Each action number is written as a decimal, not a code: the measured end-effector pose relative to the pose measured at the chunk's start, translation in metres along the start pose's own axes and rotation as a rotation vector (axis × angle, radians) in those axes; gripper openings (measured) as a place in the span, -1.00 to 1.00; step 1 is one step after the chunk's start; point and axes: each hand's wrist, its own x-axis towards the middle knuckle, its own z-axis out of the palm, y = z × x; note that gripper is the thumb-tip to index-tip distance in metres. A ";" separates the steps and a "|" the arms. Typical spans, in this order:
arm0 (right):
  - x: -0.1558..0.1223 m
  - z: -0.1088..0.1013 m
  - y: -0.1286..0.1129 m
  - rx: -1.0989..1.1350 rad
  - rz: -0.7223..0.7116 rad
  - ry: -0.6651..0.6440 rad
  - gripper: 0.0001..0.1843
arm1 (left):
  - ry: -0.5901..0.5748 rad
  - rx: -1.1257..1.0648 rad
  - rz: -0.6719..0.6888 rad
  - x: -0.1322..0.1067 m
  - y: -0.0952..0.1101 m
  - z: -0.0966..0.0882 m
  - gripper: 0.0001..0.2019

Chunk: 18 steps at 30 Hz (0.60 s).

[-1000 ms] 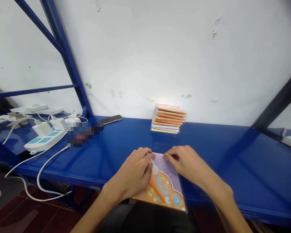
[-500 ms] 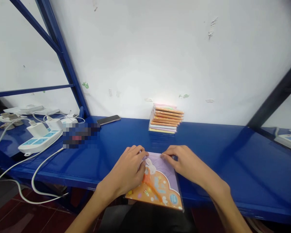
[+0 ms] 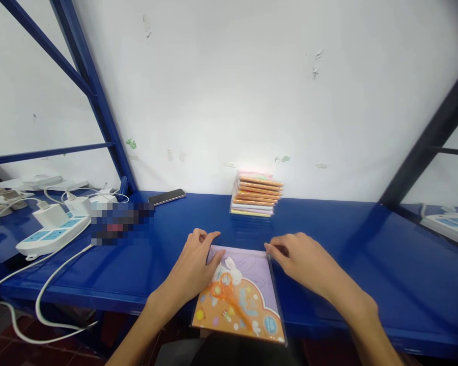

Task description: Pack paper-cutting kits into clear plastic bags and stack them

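Note:
A flat, clear-wrapped booklet pack [image 3: 252, 284] in purple and orange, with a white rabbit on its cover, lies at the front edge of the blue table, partly overhanging it. Orange children's scissors [image 3: 229, 295] show on its front under the plastic. My left hand [image 3: 193, 264] rests along the pack's left side, thumb on the cover and forefinger stretched apart past the top edge. At the top right corner, my right hand [image 3: 301, 256] has thumb and forefinger pinched together on the wrapping; the other fingers are curled.
Against the white wall stands a stack of similar packs [image 3: 255, 195]. A phone [image 3: 167, 196] lies at the back left, beside a blurred-out dark item [image 3: 118, 223]. White power strips [image 3: 53, 236] with chargers and cables [image 3: 41, 300] occupy the left; blue frame posts [image 3: 95, 96] rise there.
My left hand has opened, its forefinger lifting off the pack's top edge. My right hand has slid right to the corner. The whole view has shifted slightly.

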 end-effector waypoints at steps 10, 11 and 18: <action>0.000 -0.006 0.014 0.114 0.191 -0.118 -0.40 | -0.041 -0.155 -0.012 -0.001 0.005 -0.003 -0.86; 0.000 -0.006 0.015 0.140 0.185 -0.138 -0.38 | -0.037 -0.184 -0.021 0.000 0.005 -0.004 -0.86; 0.008 0.004 0.017 0.492 0.065 -0.244 -0.35 | 0.032 -0.689 -0.228 0.006 0.002 -0.014 -0.78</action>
